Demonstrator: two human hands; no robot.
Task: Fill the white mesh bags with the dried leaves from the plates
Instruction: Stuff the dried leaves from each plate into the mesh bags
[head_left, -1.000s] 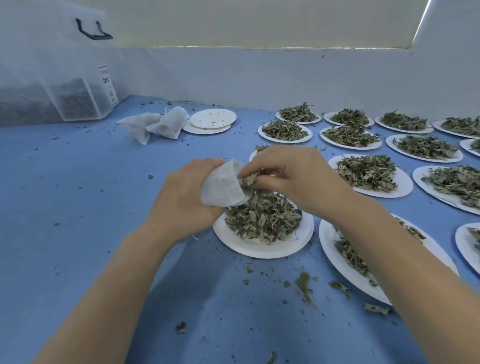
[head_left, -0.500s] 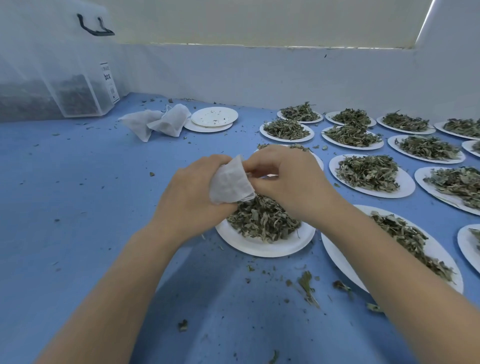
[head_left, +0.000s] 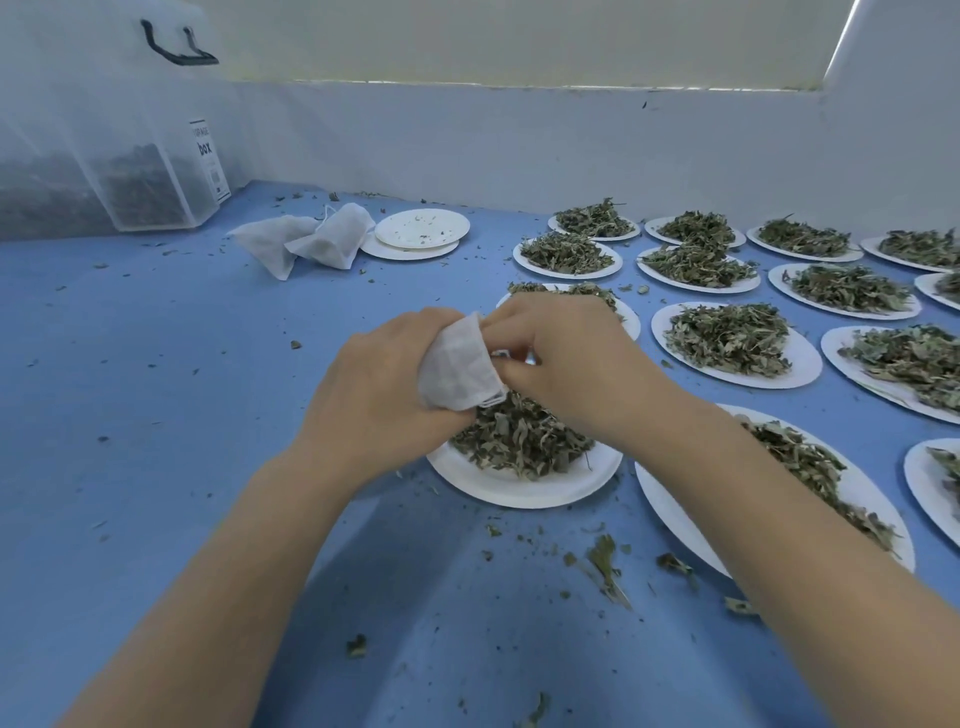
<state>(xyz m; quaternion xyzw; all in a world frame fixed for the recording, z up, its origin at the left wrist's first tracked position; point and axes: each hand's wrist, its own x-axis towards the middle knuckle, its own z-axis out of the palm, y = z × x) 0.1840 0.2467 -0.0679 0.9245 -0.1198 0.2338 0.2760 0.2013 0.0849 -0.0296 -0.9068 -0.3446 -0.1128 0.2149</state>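
My left hand (head_left: 379, 384) grips a small white mesh bag (head_left: 457, 364) just above the near white plate (head_left: 519, 488), which carries a heap of dried leaves (head_left: 519, 441). Against the bag's right side, my right hand (head_left: 566, 364) has its fingers curled at the bag's mouth, pinching its edge. What lies inside the bag is hidden. Two filled white mesh bags (head_left: 311, 241) lie on the blue table at the back left.
Several white plates of dried leaves (head_left: 727, 338) cover the right side. Two stacked plates without leaves (head_left: 415, 236) sit beside the filled bags. A clear storage box (head_left: 130, 156) stands at the far left. Loose leaf bits (head_left: 605, 566) litter the blue table (head_left: 156, 415).
Both hands have lifted the bag slightly and drawn together over the plate. My right hand no longer pushes leaves from the heap but holds the bag's mouth.
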